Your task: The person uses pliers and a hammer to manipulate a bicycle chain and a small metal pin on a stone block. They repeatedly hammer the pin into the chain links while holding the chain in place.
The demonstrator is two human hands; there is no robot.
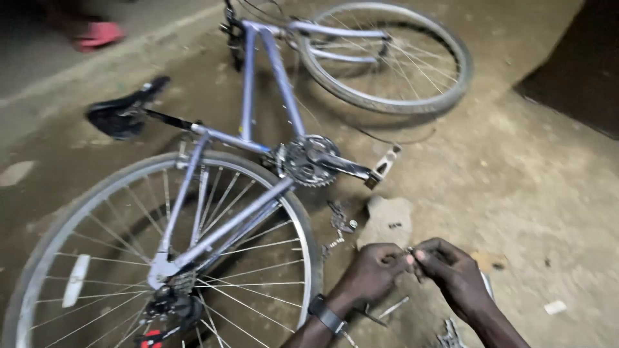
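Nearest the camera, the left hand (374, 270) and the right hand (451, 270) meet fingertip to fingertip over the ground, both pinched closed on a small metal part (409, 251) held between them; what kind of part it is cannot be told. A dark wristband (327, 314) sits on the left wrist. Under the hands, on the dirt, lie a thin metal rod (393, 307) and, near the bottom edge, a blurred metal piece (449, 334). Just beyond the hands sits a flat grey stone (387, 219), with a small derailleur-like piece (340, 219) beside it.

A pale purple bicycle (248, 96) lies on its side. Its rear wheel (161, 258) is near on the left, the chainring (309, 161) and pedal (385, 164) in the middle, the black saddle (122, 113) to the left, the front wheel (387, 58) farther off.

The surface is bare, dusty earth (535, 193), dimly lit, with a paler strip (97, 64) at the far left and a red shoe (97, 33) beyond it.
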